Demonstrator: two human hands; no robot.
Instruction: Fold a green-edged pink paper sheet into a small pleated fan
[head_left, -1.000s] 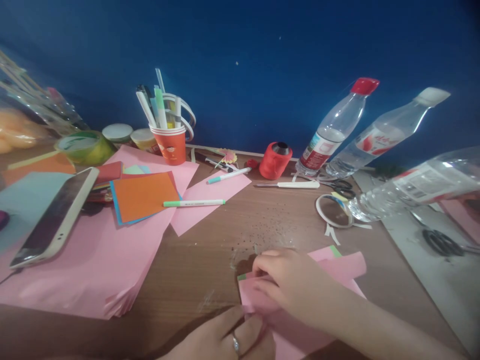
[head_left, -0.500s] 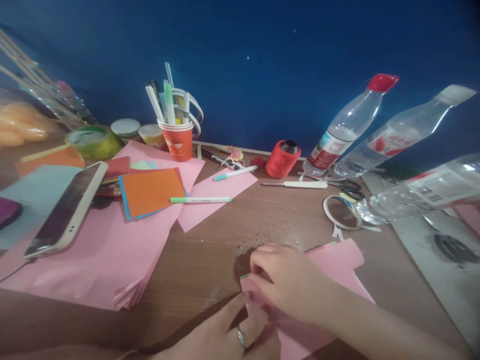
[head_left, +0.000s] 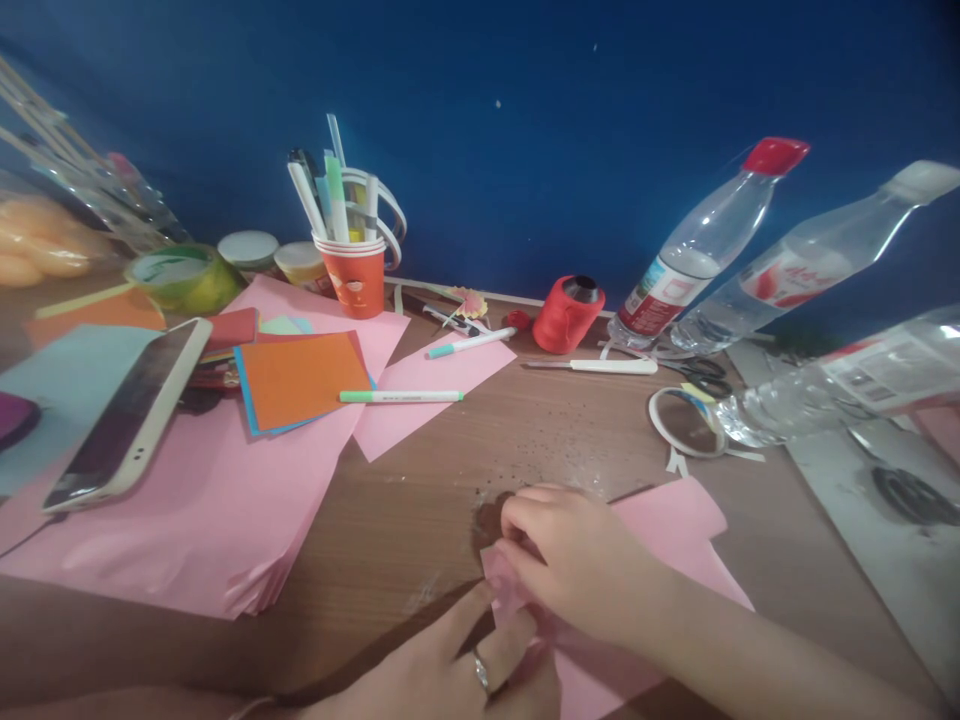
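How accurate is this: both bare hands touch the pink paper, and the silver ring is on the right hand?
Wrong hand: the head view shows the silver ring on the left hand, not the right hand; both do touch the pink paper.

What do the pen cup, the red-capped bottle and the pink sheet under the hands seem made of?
Pen cup: probably smooth paper, from its stacked, rolled rims. Red-capped bottle: likely plastic, clear and glossy, with see-through walls and highlights. Pink sheet: looks like matte paper, bent and without shine.
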